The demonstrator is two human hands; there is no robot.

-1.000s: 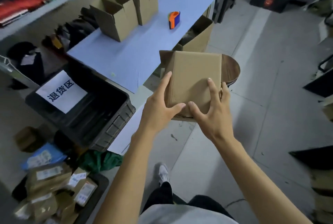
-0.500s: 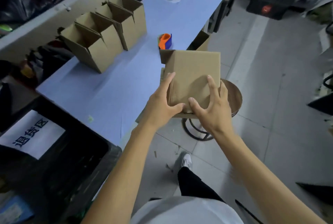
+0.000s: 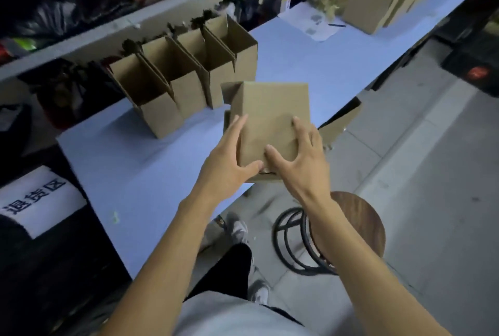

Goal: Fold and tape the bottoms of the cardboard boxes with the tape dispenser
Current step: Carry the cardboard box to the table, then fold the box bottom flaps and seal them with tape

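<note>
Both hands gripping one box [image 3: 272, 117] over the table [image 3: 140, 173] edge — left hand [image 3: 229, 165] and right hand [image 3: 299, 163] clamping its near end, thumbs on top, three open boxes [image 3: 186, 84] standing behind.

Three open boxes [image 3: 172, 87], one held box [image 3: 272, 119], one stool [image 3: 359, 222].

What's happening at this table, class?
A person holds a small cardboard box in both hands, left hand and right hand, over the edge of the blue table. Its flaps look folded shut, with no tape visible yet. A row of open boxes stands on the table behind. The tape dispenser is not in view.
</note>
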